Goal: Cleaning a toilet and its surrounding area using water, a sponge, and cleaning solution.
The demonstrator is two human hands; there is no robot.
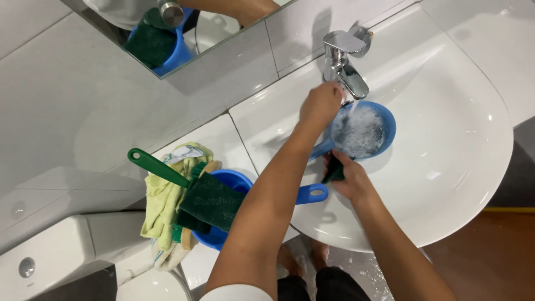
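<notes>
**Inspector:** Over the white basin (446,167), the left hand (320,105) rests on the chrome tap (344,61), its fingers curled against the lever. Water is falling.

**Clerk:** And the right?

**Inspector:** The right hand (351,181) has its fingers pinching a dark green pad (334,170) beside the blue scoop (365,131), which sits under the spout, foamy inside; rinsing looks unfinished.

**Clerk:** Room to move?

**Inspector:** Ample bowl to the right. On the worktop's left, a second blue dipper (234,184) holding cloths and a green brush (156,167) crowds the rim.
</notes>
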